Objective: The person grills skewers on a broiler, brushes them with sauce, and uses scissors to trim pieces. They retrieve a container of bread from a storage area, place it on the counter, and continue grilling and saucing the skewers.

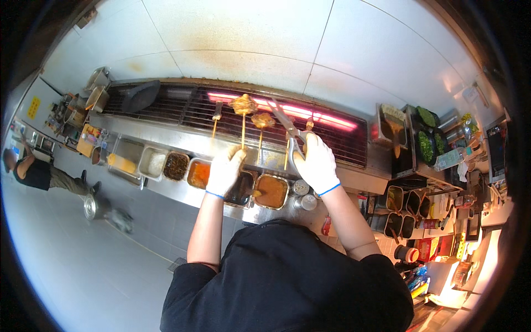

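My left hand, in a white glove, grips the lower end of a wooden skewer. Browned food is at the skewer's top, above the grill grate. Metal scissors are in my gloved right hand, their blades pointing up and left over the grate. Between the hands lies another skewer with browned food. A skewer with a dark piece rests to the left, and one more shows partly behind my right hand. A heating element glows pink beneath the bars.
Sauce and seasoning pans line the near counter, among them an orange-brown sauce pan and a red sauce pan. Shakers stand beside them. A black pan-like object lies on the grill's left. A person is at far left.
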The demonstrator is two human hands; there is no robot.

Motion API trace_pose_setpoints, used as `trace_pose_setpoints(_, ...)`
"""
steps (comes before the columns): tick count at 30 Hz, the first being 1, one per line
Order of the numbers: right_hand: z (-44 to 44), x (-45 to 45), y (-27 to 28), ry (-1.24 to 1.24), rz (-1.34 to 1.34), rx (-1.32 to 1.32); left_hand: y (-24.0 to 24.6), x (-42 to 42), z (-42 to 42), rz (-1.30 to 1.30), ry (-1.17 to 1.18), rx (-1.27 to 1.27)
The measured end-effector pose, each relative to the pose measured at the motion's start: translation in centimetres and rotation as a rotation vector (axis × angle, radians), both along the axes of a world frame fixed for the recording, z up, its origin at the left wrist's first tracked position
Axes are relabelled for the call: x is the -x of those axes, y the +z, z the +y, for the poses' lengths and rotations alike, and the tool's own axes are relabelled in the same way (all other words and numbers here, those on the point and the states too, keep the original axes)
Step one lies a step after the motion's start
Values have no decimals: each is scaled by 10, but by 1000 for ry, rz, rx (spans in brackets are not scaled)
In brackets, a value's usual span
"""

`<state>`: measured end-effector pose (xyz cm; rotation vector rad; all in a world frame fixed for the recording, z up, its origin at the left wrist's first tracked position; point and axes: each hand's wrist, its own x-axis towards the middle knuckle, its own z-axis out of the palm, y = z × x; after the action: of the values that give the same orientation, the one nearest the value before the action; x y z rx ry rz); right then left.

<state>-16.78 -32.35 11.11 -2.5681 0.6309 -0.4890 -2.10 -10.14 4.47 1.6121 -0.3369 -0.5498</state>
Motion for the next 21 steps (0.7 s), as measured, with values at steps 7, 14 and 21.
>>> trace_pose_setpoints(7, -5, -11, 6, 53, 54, 92, 20, 6, 2, -349, -22, -191)
trace_pose_setpoints(14, -10, -11, 10, 83, 60, 10, 14, 2, 2, -532, -57, -123)
trace_pose_setpoints(21, -17, -16, 9, 123, 126, -59, 16, -2, 2, -292, -183, -3)
